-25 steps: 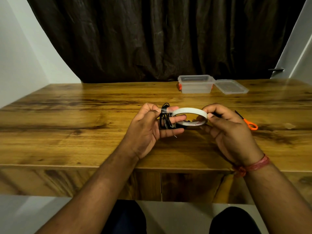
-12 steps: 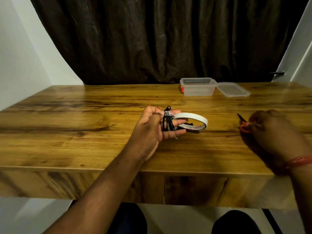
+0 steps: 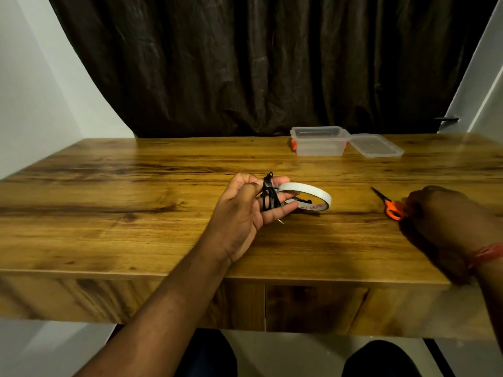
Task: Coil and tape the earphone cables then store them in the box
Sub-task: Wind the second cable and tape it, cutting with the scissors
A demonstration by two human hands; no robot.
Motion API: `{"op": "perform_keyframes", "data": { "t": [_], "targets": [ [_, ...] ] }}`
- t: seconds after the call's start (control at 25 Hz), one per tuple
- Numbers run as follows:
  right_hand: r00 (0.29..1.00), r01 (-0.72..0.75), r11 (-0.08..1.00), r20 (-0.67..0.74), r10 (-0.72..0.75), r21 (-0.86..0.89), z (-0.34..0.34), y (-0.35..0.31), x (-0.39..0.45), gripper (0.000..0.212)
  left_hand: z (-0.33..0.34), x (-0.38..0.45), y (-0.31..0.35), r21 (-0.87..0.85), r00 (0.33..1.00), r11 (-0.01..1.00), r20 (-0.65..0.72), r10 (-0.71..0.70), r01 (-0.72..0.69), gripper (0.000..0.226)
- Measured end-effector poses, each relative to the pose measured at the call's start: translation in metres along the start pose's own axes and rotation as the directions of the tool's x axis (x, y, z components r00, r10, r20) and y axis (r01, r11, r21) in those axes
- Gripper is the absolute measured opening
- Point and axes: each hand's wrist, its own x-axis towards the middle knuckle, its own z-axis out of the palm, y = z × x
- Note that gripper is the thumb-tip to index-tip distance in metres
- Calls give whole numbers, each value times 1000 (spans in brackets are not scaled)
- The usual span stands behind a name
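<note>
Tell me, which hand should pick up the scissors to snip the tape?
The right hand, probably. Its fingers already touch the orange-handled scissors on the wooden table. The left hand is busy holding the coiled black earphone cable with the white tape roll attached.

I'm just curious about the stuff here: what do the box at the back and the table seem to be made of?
The box looks like clear, slightly frosted plastic: the table shows through its walls, and it has orange clips. The table looks like wood or a wood-look laminate, with brown grain streaks and a smooth sheen; which one, the picture cannot settle.
</note>
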Motion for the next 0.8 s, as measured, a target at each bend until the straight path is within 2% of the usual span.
{"op": "perform_keyframes", "data": {
  "t": [0.12, 0.24, 0.32, 0.4, 0.44, 0.52, 0.56, 0.64, 0.72, 0.8],
  "targets": [
    [993, 95, 991, -58, -100, -89, 1, 3, -12, 20, -1, 0, 0, -7, 1000, 1000, -7, -9, 9, 17],
    [989, 122, 990, -76, -127, -75, -4, -3, -23, 30, -2, 1, -1, -7, 1000, 1000, -17, -6, 6, 17],
    [992, 102, 993, -74, -98, 59, -10, -7, -24, 35, -2, 2, -1, -7, 1000, 1000, -29, -3, 3, 18],
    [993, 70, 957, -106, -42, 282, -18, -18, -29, 33, -1, 2, -1, -6, 999, 1000, -39, -5, 5, 18],
    [990, 80, 902, -142, -21, 424, -22, -26, -36, 30, -1, 1, -1, -6, 999, 1000, -41, -5, 4, 17],
    [981, 155, 700, -192, -26, 697, -31, -51, -59, 19, 0, 1, -1, 0, 999, 1000, -50, 0, 0, 16],
    [979, 189, 609, -192, -61, 770, -35, -67, -73, 15, 0, 1, -1, 3, 998, 1000, -60, 2, -2, 16],
    [971, 233, 559, -160, -176, 796, -33, -103, -97, 24, 0, 3, -2, -5, 996, 1000, -91, 3, -4, 17],
    [954, 270, 589, -132, -267, 761, -19, -133, -107, 26, 1, 7, -3, -18, 993, 1000, -117, 12, -14, 18],
    [949, 272, 606, -102, -299, 747, -2, -156, -106, 22, 3, 8, -5, -58, 989, 998, -150, 9, -18, 19]
  ]
}}
